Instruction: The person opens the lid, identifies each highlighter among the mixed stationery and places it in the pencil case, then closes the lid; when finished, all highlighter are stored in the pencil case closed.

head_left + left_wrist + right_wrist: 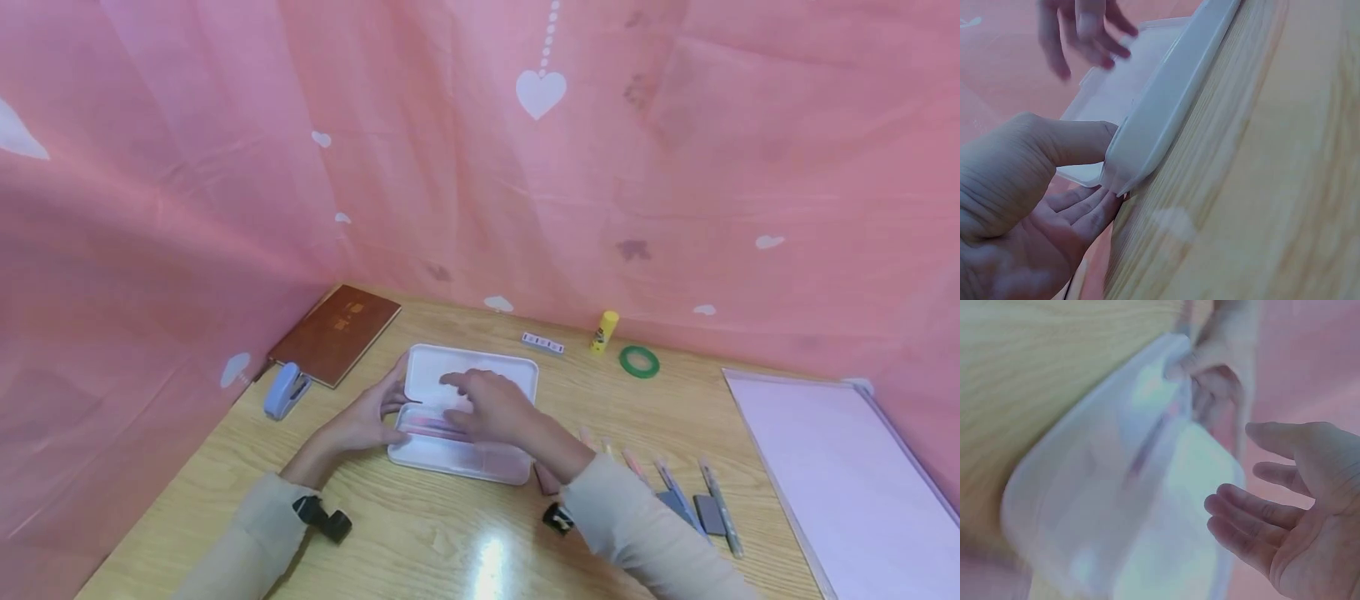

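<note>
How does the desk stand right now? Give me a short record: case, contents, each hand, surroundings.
case: white pencil case, lid open, on the table
contents: slim pink and dark items; count unclear
left hand: holds the case's left end
right hand: above the open case, holding nothing
left of case: brown notebook, purple stapler
behind, to the right: yellow glue stick, green tape roll
right of case: pens, white board

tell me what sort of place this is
Probably a study or craft desk, screened by pink heart-patterned cloth, so the wider room can't be told. The open white pencil case, brown book and lilac stapler suggest it.
</note>
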Tool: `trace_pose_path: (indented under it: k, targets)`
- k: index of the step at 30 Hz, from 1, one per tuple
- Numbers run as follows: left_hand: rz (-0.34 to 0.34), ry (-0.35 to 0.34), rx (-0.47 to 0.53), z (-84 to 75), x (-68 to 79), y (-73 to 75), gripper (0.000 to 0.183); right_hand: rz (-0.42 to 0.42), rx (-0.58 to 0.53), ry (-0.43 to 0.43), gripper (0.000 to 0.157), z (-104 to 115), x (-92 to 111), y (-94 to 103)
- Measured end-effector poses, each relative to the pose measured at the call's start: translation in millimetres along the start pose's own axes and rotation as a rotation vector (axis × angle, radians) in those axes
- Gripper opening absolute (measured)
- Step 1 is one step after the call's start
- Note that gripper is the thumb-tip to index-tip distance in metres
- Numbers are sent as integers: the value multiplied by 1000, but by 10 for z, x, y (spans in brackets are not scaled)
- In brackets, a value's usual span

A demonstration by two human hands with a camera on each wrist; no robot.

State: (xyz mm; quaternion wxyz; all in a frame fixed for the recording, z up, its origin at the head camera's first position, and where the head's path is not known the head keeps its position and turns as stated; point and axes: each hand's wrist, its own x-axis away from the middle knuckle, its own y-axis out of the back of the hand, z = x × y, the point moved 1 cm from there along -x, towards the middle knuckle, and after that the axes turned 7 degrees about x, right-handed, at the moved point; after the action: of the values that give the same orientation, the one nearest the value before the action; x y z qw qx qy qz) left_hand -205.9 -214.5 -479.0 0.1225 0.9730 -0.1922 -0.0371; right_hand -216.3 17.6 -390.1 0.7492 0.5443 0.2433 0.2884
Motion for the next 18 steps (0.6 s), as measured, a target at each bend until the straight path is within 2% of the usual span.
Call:
trace_pose_path:
  k: [4,8,12,16,18]
  targets:
    - [-21,12,-18,-17,3,-12,122,-72,17,-31,50,-236,334,177]
    - [-40,41,-51,-27,5,-10,121,-93,66,-118,49,-491,664,250]
    - [-42,49,-63,-27,4,-17,120,-70,75,-226,48,-732,953,240]
    - [-50,53,-69,-36,7,-27,121,-26,95,-310,46,-907,1151,168]
    - [-52,56,-75,-36,3,-35,121,-3,104,-342,31,-966,1219,121]
